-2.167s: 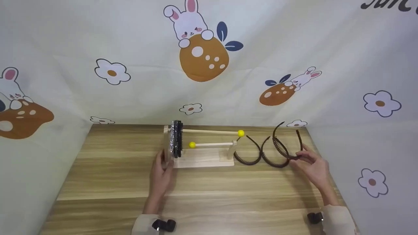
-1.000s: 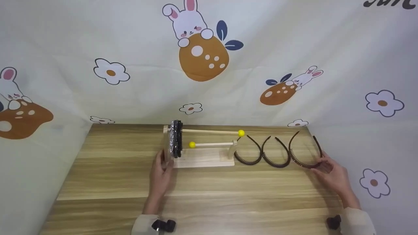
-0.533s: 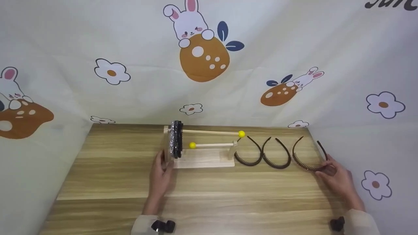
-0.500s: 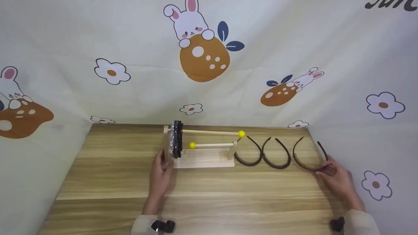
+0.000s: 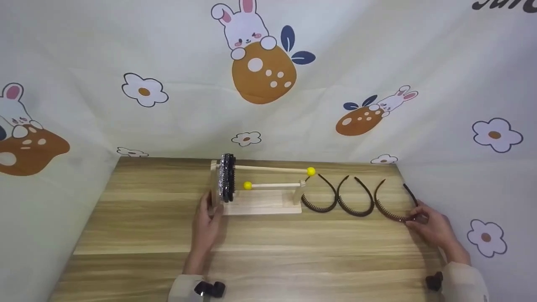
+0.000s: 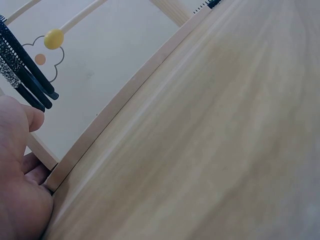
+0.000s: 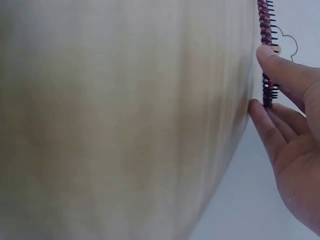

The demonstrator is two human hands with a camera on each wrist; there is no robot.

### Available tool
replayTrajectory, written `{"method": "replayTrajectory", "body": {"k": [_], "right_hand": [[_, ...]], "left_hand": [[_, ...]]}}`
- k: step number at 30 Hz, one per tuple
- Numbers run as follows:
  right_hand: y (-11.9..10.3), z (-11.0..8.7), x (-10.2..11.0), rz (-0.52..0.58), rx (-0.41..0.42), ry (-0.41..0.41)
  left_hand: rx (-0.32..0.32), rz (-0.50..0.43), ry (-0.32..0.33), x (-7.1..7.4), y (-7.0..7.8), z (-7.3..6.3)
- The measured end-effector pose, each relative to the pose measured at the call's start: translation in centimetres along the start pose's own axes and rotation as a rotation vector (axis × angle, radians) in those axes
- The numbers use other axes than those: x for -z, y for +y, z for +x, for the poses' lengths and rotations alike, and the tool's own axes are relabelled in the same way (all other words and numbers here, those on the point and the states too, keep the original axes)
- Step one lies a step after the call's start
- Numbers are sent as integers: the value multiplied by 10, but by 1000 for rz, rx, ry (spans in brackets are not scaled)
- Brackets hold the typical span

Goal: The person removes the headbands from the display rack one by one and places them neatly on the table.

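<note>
My left hand (image 5: 208, 224) grips the left upright (image 5: 214, 180) of a pale wooden stand (image 5: 260, 207) with two rods tipped by yellow balls. Several headbands (image 5: 228, 178), dark and glittery silver, hang together on its longer rod near that upright. At the right, my right hand (image 5: 436, 228) pinches a dark toothed headband (image 5: 384, 212) low on its right side, thumb on one face. In the right wrist view this headband (image 7: 266, 30) shows a reddish braided band with black teeth. Two more dark headbands lie in a row between, one (image 5: 319, 209) by the stand, one (image 5: 356, 214) in the middle.
The wood-grain table (image 5: 268, 260) extends in front of the stand. A pale cloth (image 5: 176, 121) printed with rabbits and flowers rises behind the table and along both sides. The right hand is close to the table's right edge.
My right hand has carried its headband rightward from over the middle headband to the row's right end, then shifted it slightly back left. The left hand and the stand have stayed put.
</note>
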State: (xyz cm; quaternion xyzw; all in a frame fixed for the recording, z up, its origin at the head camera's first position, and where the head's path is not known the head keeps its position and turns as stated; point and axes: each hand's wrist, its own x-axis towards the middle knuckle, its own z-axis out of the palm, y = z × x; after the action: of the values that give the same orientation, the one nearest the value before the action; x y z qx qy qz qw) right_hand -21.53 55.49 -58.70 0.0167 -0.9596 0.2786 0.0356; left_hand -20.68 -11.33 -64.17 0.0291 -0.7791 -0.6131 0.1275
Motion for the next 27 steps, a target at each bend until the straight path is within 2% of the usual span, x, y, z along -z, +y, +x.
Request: {"method": "replayTrajectory", "body": {"k": [3,9,13,17,19,24,27], "right_hand": [[-1,2,0,-15,30,0],[0,1,-4,-3,88,65],[1,-2,-7,-8,106,101],[-3,-3,-9,-51,150,131],[-7,-2,-9,-88,158,114],[-28,2,-5,-151,106,20],[-45,2,-5,-160,102,34]], "left_hand": [[14,3,0,-1,0,-1],[26,13,3,-1,1,-2],[24,7,5,-1,0,0],[-5,-13,8,-2,0,2],[-17,-21,8,-2,-1,2],[-13,-15,10,-2,-2,0],[-9,-11,4,-1,-1,1]]}}
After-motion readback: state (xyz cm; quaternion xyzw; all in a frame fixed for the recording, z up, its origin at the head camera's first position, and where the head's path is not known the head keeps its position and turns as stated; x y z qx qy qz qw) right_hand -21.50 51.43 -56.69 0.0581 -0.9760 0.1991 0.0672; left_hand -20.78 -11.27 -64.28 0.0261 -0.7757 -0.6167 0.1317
